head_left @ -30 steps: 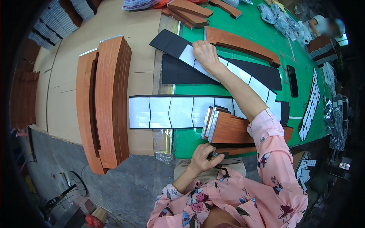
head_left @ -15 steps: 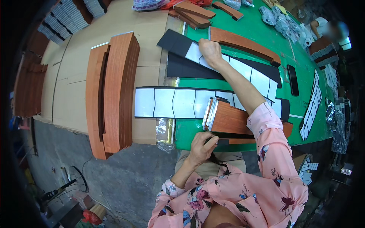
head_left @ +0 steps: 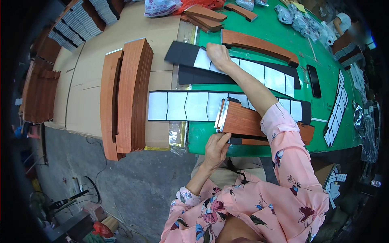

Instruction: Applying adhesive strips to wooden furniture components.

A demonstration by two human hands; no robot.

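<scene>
My right hand (head_left: pixel 219 56) is closed over a black strip with white panels (head_left: pixel 181 53), near its black left end. That strip is held at a slant above a second, darker strip (head_left: pixel 202 76) on the green table. A longer panelled strip (head_left: pixel 178 106) lies crosswise nearer to me. On it rests a stack of wood-grain pieces with pale ends (head_left: pixel 243 117). At the table's front edge, my left hand (head_left: pixel 216 150) has its fingers curled and its thumb against the dark end of a lower wood-grain piece (head_left: pixel 253 141); what the fingers hold is hidden.
Tall curved wood-grain pieces (head_left: pixel 133 97) stand grouped on cardboard (head_left: pixel 87 89) at left. Another curved piece (head_left: pixel 259 47) lies beyond my right hand. A phone (head_left: pixel 313 81) and a gridded white strip (head_left: pixel 336 109) are at right. A person (head_left: pixel 342 23) is at the far right.
The strip in my right hand has come down and lies at a flatter slant. My left hand has moved up a little against the wood-grain piece's end.
</scene>
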